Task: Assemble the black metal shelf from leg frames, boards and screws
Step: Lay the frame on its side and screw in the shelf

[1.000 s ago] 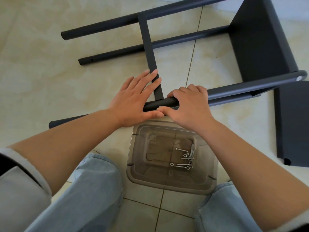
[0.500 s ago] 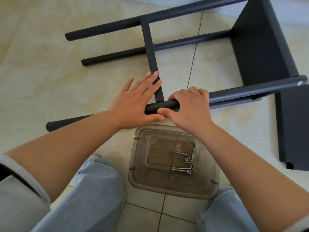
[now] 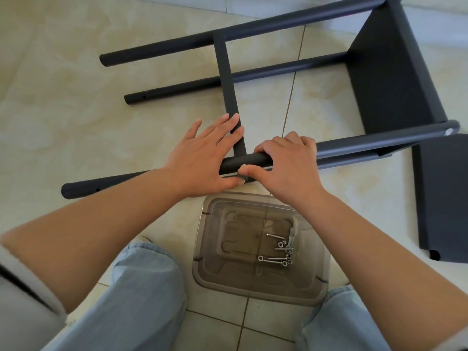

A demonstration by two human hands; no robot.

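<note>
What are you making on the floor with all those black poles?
A black metal shelf. The right hand grips the nearest pole of the leg frame, and the left hand lies flat over it beside the crossbar. One board already sits between the frames; another board lies on the tiles. Screws wait in a clear tub.

Black metal shelf, part-built, lying on its side on the floor.
Upper leg frame [image 3: 229, 79]: two round tubes joined by a flat crossbar, fixed at the right to an upright board [image 3: 390, 72]. A lower tube [image 3: 106, 182] lies along the floor. A loose board [image 3: 445, 198] lies flat at the right. Screws [image 3: 279, 252] and washers lie in a clear tub [image 3: 202, 264].
</note>
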